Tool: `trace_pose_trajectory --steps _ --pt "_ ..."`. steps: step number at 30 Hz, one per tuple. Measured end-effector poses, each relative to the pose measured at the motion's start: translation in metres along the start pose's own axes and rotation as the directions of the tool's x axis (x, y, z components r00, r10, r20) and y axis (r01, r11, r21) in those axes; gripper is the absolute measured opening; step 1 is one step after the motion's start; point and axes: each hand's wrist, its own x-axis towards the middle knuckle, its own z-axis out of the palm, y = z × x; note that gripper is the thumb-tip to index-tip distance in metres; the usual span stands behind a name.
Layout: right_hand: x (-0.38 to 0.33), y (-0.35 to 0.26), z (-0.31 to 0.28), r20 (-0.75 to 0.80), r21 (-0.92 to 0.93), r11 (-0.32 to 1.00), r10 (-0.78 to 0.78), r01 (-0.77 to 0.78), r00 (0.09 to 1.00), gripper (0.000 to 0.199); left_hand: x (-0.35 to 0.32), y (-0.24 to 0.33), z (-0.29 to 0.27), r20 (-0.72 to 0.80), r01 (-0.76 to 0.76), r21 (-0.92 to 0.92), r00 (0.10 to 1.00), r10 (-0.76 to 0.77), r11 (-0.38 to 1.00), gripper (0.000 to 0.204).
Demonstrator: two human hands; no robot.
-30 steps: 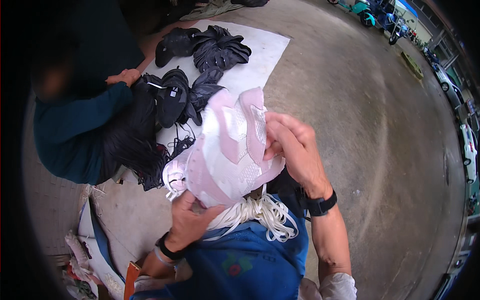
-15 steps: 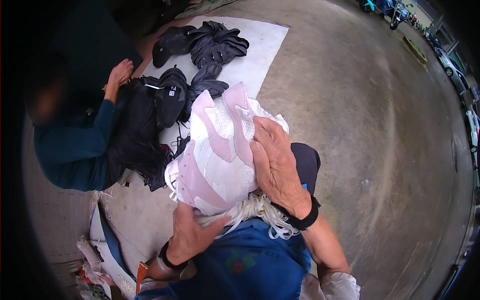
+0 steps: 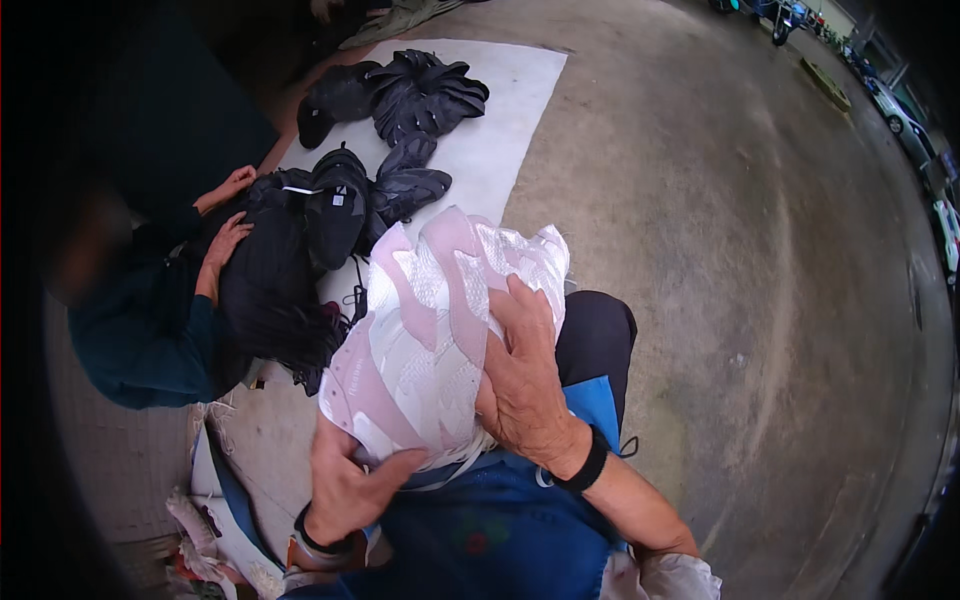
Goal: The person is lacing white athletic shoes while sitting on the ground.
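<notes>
A fanned stack of white and pink shoe uppers [image 3: 415,325] rests over my lap, held between both hands. My left hand [image 3: 355,480] grips its lower left corner, the thumb lying toward me and the fingers hidden beneath. On the right side my right hand [image 3: 530,385] is closed around the stack's edge, thumb against the uppers and some fingers tucked between or behind them. A few white laces [image 3: 445,478] show below the stack, above my blue apron [image 3: 480,530].
Black shoe uppers [image 3: 425,95] lie in bunches on a white sheet [image 3: 530,90] ahead. At the left, a person in a dark green sleeve [image 3: 150,340] has both hands on more black uppers [image 3: 265,270]. Scraps [image 3: 200,530] lie at lower left. Parked vehicles [image 3: 890,105] line the far right.
The stack has tilted and come lower, and its loose laces have mostly gone from sight. My left hand has shifted left. The other person's second hand now shows on the black uppers.
</notes>
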Motion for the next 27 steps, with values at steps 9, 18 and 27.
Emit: trace_pose_trajectory --steps 9,18,27 --pt "-0.006 0.044 -0.039 -0.021 0.265 0.851 0.475 -0.453 0.88 0.041 -0.009 -0.007 -0.001 0.265 -0.162 0.492 0.964 0.029 0.856 0.088" --pt "0.02 0.145 -0.049 0.219 -0.029 0.83 0.55 -0.558 0.806 0.055 -0.003 -0.019 0.0 -0.054 0.021 0.239 0.998 -0.008 0.971 0.088" --pt "0.089 0.164 -0.016 0.646 -0.291 0.604 0.696 -0.742 0.313 0.07 0.004 -0.027 -0.044 -0.105 0.11 -0.03 0.988 -0.113 0.993 0.097"
